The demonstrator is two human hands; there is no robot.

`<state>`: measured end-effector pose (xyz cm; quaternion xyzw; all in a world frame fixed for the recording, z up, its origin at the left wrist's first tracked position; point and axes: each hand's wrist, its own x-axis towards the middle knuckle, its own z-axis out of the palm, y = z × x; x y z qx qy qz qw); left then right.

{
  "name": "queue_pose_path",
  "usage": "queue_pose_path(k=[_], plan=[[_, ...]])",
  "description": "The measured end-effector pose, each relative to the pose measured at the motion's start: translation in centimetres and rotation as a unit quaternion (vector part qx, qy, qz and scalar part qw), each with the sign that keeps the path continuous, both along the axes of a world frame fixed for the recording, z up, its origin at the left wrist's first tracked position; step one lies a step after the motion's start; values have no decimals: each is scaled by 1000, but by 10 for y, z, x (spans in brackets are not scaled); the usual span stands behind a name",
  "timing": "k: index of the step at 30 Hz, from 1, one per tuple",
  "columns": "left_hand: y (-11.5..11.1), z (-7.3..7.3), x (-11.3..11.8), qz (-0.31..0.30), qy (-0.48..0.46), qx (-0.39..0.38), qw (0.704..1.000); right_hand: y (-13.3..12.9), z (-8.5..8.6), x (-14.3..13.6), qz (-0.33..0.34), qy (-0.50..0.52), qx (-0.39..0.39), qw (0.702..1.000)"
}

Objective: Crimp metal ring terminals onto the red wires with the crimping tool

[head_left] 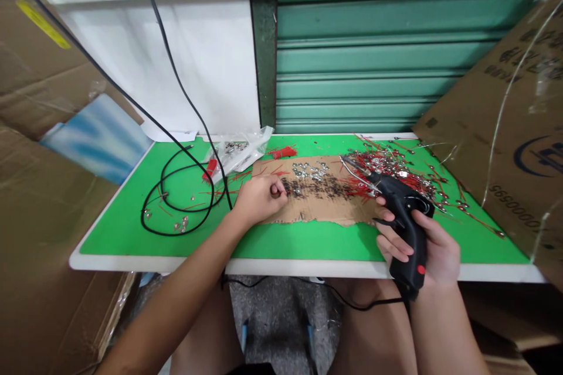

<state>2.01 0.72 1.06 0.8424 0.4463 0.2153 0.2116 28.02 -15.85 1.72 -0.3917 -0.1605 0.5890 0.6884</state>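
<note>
My right hand is wrapped round the grip of a black soldering gun. Its metal tip points up and left over the cardboard, with a strand of solder wire running beside it. My left hand rests on the scorched piece of cardboard, fingers pinched on what looks like a thin red wire, mostly hidden. Just right of those fingertips lies a small metal terminal. More shiny terminals are scattered along the far part of the cardboard.
A heap of red wires with metal ends spreads over the green table mat at right. A clear plastic bag, red wire bundles and a coiled black cable lie further left. Cardboard boxes flank the table.
</note>
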Motion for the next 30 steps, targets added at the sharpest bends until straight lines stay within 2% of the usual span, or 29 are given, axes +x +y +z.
queue_pose_path(k=[11,19,25,28,30], plan=[[0,-1,-1,-14,-25,0,1000,0,5,-3,25,-80,8,996],[1,-2,-2,-26,-45,13,999,-2,5,-3,18,-63,24,998],[3,-4,-3,-51,-65,19,996,-5,4,-2,-10,15,78,997],[2,0,-4,-67,-57,25,996,-7,4,-3,-28,30,112,993],[-1,8,-1,-100,-50,30,993,-8,5,-3,-49,47,134,989]])
